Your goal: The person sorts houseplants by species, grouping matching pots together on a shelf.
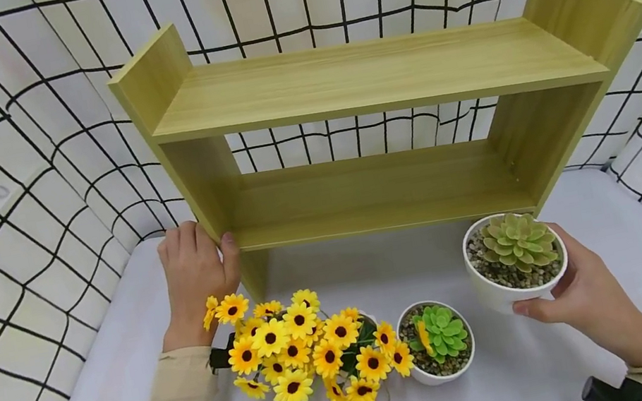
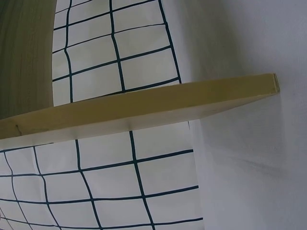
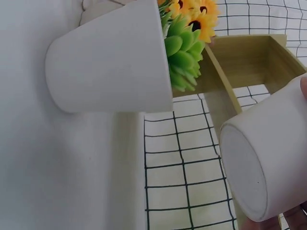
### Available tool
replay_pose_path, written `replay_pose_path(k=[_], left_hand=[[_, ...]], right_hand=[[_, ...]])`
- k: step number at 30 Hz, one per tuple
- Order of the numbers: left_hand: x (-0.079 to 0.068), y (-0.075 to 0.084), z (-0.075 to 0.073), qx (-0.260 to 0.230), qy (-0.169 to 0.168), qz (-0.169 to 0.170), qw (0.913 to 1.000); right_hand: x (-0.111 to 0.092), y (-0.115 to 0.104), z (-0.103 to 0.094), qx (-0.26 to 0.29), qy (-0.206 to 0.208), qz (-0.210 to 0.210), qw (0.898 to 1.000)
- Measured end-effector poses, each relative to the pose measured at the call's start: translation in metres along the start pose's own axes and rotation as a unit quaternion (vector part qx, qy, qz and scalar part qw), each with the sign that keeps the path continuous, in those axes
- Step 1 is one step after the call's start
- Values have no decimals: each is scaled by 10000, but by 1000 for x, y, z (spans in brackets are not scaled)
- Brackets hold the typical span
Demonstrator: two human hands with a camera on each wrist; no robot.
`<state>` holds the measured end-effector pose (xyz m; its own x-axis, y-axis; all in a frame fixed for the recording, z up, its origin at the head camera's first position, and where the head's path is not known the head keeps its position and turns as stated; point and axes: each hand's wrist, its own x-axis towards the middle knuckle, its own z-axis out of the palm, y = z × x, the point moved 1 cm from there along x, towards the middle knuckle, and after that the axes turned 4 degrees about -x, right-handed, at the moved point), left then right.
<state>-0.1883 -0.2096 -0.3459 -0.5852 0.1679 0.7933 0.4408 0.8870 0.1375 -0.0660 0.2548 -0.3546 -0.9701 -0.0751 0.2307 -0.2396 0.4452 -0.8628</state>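
Note:
My right hand (image 1: 596,295) grips a white pot with a pale green succulent (image 1: 518,243) and gravel, thumb on the near side. In the right wrist view this pot (image 3: 273,153) hangs tilted above the table with its base showing. At the left side of a two-tier wooden shelf (image 1: 369,73), my left hand (image 1: 198,272) holds the side panel, thumb at its front edge. The left wrist view shows the panel (image 2: 144,105) but not the hand. A bright green potted succulent (image 1: 441,332) stands between the hands, beside a bunch of yellow artificial sunflowers (image 1: 295,345).
A white cloth (image 1: 508,382) covers the table. Black wire grid (image 1: 6,206) backed by pale sheeting encloses the left, back and right sides. The flowers sit close to my left wrist, and their own pot is mostly hidden beneath them.

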Motion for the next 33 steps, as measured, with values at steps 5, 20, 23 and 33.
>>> replay_pose_path(k=[5, 20, 23, 33], left_hand=[[1, 0, 0, 13, 19, 47, 10000], [0, -1, 0, 17, 26, -60, 10000], [-1, -1, 0, 30, 9, -48, 10000], [-1, -2, 1, 50, 69, 57, 9999]], right_hand=[[3, -13, 1, -261, 172, 62, 9995], [26, -50, 19, 1074, 655, -259, 9917], [30, -58, 21, 1197, 705, -358, 9897], [40, -80, 28, 1406, 799, -388, 9861]])
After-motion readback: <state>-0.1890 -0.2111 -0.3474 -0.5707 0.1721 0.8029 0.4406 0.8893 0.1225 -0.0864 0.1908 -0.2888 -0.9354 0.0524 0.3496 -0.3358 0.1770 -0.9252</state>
